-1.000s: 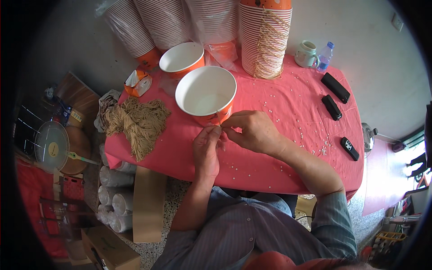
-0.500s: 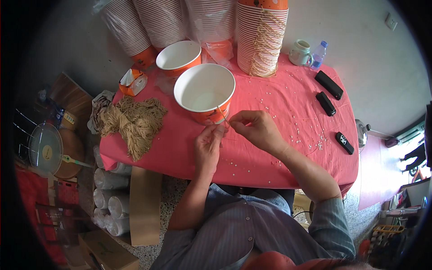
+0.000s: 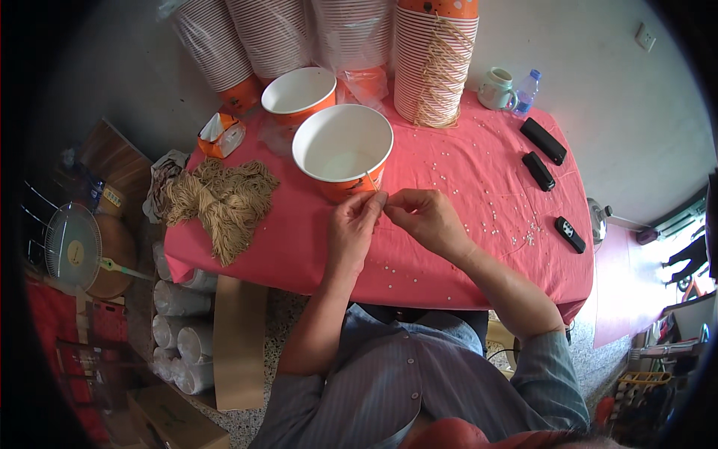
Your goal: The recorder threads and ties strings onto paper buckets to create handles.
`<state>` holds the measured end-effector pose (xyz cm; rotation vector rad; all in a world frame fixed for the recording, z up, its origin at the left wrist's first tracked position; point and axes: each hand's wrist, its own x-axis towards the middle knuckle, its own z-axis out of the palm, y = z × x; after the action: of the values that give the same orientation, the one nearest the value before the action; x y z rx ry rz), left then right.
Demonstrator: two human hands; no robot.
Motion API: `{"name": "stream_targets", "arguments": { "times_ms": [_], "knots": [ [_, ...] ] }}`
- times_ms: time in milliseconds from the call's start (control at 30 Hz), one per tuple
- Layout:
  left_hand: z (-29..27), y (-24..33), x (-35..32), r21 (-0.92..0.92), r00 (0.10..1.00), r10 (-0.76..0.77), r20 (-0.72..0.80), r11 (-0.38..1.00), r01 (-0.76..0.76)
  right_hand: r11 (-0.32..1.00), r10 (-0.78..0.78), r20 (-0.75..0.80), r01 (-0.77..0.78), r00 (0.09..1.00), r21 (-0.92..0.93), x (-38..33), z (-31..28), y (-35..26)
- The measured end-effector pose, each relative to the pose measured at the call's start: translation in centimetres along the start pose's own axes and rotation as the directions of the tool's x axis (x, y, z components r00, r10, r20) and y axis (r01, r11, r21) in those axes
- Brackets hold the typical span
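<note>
A large white paper tub (image 3: 340,150) with an orange printed outside stands in front of me. A thin tan cord (image 3: 370,180) hangs over its near rim, down toward my fingers. Just below that rim, my left hand (image 3: 351,232) pinches the cord between thumb and forefinger. My right hand (image 3: 432,223) is closed in a pinch right beside it, fingertips almost touching the left ones; the bit of cord there is mostly hidden by the fingers. To the left lies a loose heap of tan cords (image 3: 221,206).
Behind stand a second open tub (image 3: 299,91), plastic-wrapped tub stacks (image 3: 269,37) and a tall stack (image 3: 415,71) with cords hanging down it. A mug (image 3: 495,88), a bottle (image 3: 526,91) and several black objects (image 3: 544,141) line the right. White bits dot the pink cloth (image 3: 464,277).
My left hand has risen slightly and moved right, its fingertips now meeting the right hand's. The gap between the hands has closed, and less of the cord shows.
</note>
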<state>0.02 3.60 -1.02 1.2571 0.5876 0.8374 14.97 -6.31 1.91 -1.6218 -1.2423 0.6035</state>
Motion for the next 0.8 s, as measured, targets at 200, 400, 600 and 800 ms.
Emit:
{"name": "stream_targets", "arguments": {
  "times_ms": [200, 400, 600, 800],
  "knots": [
    [0.2, -0.3, -0.2, -0.100, 0.998, -0.066, 0.024, 0.993, 0.068, 0.998, 0.062, 0.006, -0.062, 0.998, -0.012, -0.6, -0.3, 0.3],
    [0.3, -0.6, -0.7, -0.131, 0.995, -0.102, -0.002, 0.986, 0.101, 0.996, 0.077, 0.017, -0.076, 0.997, -0.041, -0.9, -0.4, 0.2],
    [0.4, -0.2, -0.4, -0.163, 0.995, -0.102, 0.007, 0.981, 0.102, 0.994, 0.093, 0.038, -0.090, 0.995, -0.069, -1.2, -0.4, 0.5],
    [0.2, 0.1, -0.4, -0.155, 0.993, -0.112, 0.022, 0.981, 0.114, 0.995, -0.001, -0.016, -0.001, 1.000, -0.098, 0.2, -2.1, -1.4]
  ]
}}
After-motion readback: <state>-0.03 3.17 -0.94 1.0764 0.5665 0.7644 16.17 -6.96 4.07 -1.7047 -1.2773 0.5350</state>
